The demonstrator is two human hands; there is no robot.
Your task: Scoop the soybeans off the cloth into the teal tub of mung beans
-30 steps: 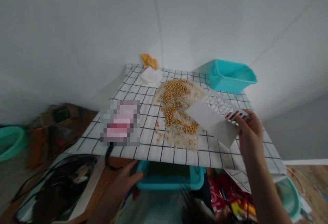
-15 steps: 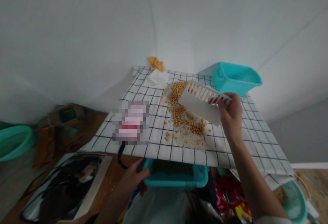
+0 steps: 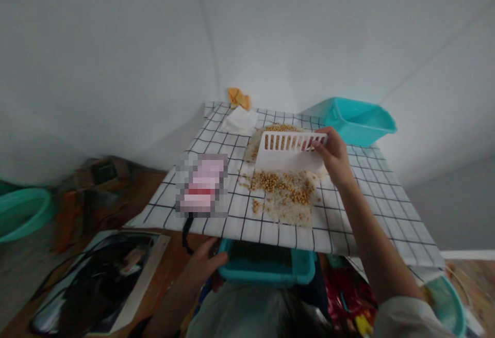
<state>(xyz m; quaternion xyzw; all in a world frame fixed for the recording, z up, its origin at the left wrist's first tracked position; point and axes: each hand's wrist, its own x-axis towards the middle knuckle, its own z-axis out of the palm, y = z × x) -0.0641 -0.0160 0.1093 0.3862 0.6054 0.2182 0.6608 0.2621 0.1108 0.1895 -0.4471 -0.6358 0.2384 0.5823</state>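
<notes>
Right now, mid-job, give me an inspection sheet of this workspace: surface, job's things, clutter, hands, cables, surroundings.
Surface: white black-gridded tablecloth, lying flat.
Job's things: yellow beans mixed with white grains heaped on the cloth; white slotted plastic scoop edge-down among them; teal plastic basket below the cloth's near edge.
Clutter: white tissue, crumpled orange scrap, teal plastic tub at the back; blurred pink item at left.
Hands: right hand grips the scoop's end; left hand holds the basket's rim.
Cables: black cord hanging off the near edge.
Surroundings: white walls; green basin and dark picture at left.
</notes>
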